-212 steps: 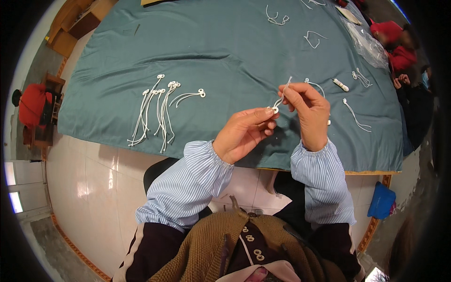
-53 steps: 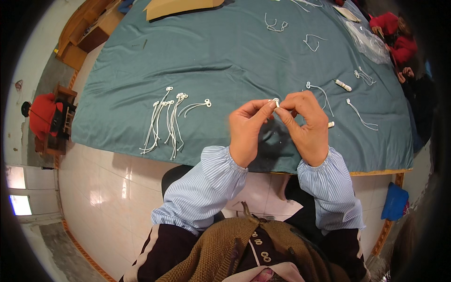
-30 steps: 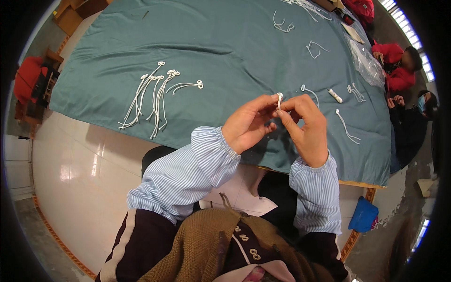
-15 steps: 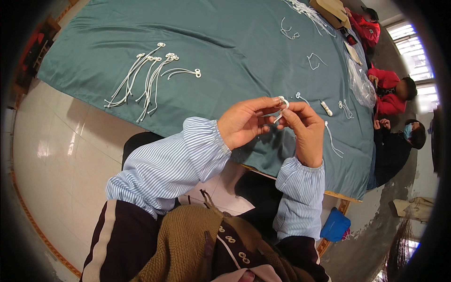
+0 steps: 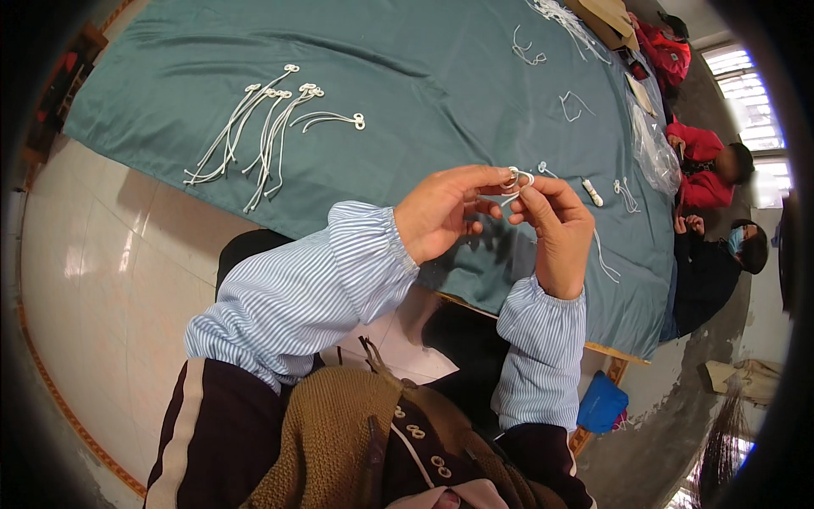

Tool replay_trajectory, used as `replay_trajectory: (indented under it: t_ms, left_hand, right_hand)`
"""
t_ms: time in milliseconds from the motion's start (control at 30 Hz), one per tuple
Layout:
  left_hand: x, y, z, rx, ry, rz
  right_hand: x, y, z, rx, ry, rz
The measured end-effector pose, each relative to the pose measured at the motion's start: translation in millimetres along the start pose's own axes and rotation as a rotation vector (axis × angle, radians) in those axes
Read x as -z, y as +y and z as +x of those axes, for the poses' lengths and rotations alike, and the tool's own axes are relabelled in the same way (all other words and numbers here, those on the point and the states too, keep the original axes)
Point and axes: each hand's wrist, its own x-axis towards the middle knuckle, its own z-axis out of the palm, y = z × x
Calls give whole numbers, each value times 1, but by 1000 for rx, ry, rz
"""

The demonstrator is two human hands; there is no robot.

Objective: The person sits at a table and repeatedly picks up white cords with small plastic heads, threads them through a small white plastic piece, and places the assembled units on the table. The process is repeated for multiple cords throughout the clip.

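Observation:
Above the table's near edge, my left hand (image 5: 441, 212) and my right hand (image 5: 555, 229) meet at a looped white cord (image 5: 523, 178). Thumb and forefinger of the left pinch one side of the loops, with its other fingers curled loosely. The right thumb and forefinger pinch the other side, and a short cord end pokes out between the hands. Just beyond the right hand, a pale cord knot (image 5: 543, 167) lies on the green cloth. A bundled white cord (image 5: 592, 193) and a looped white cord with loose tails (image 5: 626, 195) lie to the right.
A green cloth (image 5: 381, 51) covers the table. Several white knotted cords with long tails (image 5: 271, 127) lie at the left. Loose cords (image 5: 577, 106) and a cord pile (image 5: 564, 21) lie farther off, near a clear plastic bag (image 5: 653, 148). Other people (image 5: 708, 165) sit along the right side.
The loops between my fingers have opened wider and turned more into view. My right hand has shifted slightly right, while my left keeps its pinch.

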Motion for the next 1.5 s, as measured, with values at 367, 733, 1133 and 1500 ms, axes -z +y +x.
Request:
replay_trajectory:
  t_ms: [367, 733, 1133, 1500]
  left_hand:
    - [0, 1, 0, 5, 14, 2]
    - [1, 0, -1, -26, 67, 3]
    - [1, 2, -2, 2, 62, 11]
    - [0, 3, -3, -20, 72, 45]
  right_hand:
    - [-5, 6, 0, 126, 50, -93]
    - [-11, 8, -1, 286, 111, -254]
    - [-12, 18, 0, 498, 171, -353]
    - [-12, 11, -1, 613, 167, -527]
